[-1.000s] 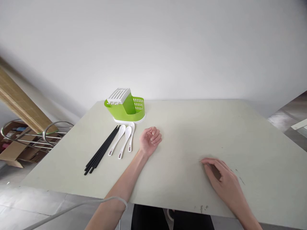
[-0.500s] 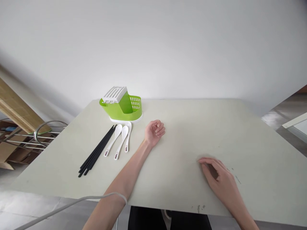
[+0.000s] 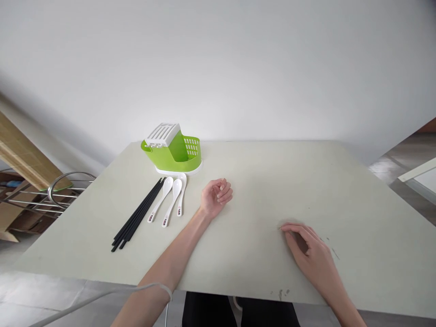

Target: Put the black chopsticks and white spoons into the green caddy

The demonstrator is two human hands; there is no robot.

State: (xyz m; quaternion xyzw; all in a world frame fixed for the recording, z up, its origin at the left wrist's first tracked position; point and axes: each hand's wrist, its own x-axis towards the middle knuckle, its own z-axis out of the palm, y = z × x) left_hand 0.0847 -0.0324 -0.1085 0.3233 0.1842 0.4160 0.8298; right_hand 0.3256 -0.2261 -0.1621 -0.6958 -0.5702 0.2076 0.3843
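Observation:
My left hand [image 3: 216, 198] rests palm up on the table, its fingers curled in loosely and nothing in them. Left of it lie three white spoons [image 3: 174, 200], their bowls pointing away from me. Several black chopsticks [image 3: 138, 215] are bunched beside the spoons. Behind these stands a green and white cutlery holder [image 3: 166, 156], with a slotted white top over one compartment and a lower basket on its right. My right hand [image 3: 309, 250] lies on its side at the right, thumb tip against the fingers, with nothing visible in the grip.
The pale table [image 3: 252, 268] meets a white wall [image 3: 259, 68] at the back. A grey cable [image 3: 112, 293] crosses my left forearm. Beyond the left edge are a metal rack [image 3: 54, 195], a leaning wooden board [image 3: 30, 152] and cardboard boxes [image 3: 10, 218].
My left hand has drawn slightly toward me and to the left, its fingers loosely curled. My right hand, the spoons, chopsticks and holder have stayed in place.

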